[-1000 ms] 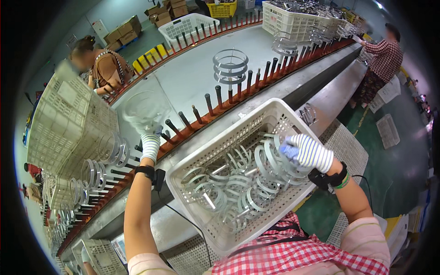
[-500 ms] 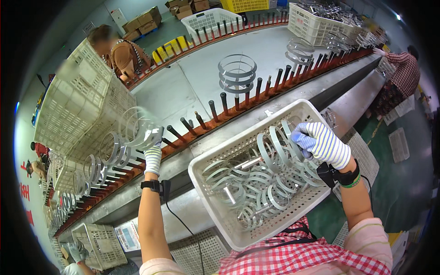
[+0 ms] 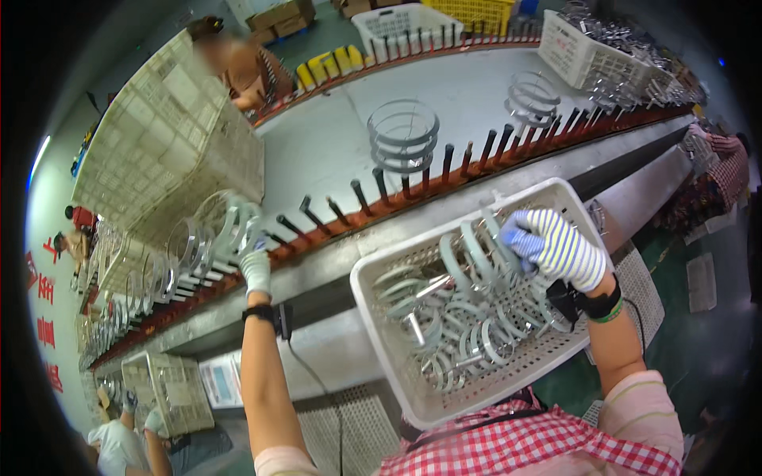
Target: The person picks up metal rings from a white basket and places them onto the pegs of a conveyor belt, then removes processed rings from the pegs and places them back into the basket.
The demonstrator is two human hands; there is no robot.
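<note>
Crate (image 3: 385,357) of coils (image 3: 476,250) nearest; right hand (image 3: 552,247) curled closed at their edge, hold on one unclear. Farther, left hand (image 3: 255,270) grips grey coil (image 3: 231,225) beside pins (image 3: 308,213). I judge coils light, springy, slick; best taken at stem (image 3: 434,285), not bendable hoops. Another coil (image 3: 401,168) stands beyond.

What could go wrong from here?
1. The ring frame in the left hand could knock the neighbouring frames close beside it.
2. The piled frames in the basket overlap; the right hand might snag several.
3. The cord below the left wrist hangs loose and could catch.
</note>
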